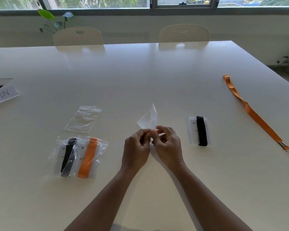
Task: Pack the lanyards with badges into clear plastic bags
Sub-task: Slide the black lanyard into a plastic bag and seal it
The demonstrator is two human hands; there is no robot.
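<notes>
My left hand [136,150] and my right hand [168,145] meet above the middle of the white table [140,72], both pinching the near edge of an empty clear plastic bag [148,120] that sticks up and away from me. To the right a folded black lanyard on its white badge [200,130] lies unbagged. Further right an orange lanyard [252,112] lies stretched out, its clip and badge at the table's right edge. On the left, two bags lie side by side: one holds a black lanyard [66,157], the other an orange lanyard [88,157].
A spare clear bag [83,119] lies flat beyond the two packed ones. A handwritten paper label [2,95] sits at the far left edge. Two cream chairs [78,36] stand at the far side, with a plant [52,20] behind.
</notes>
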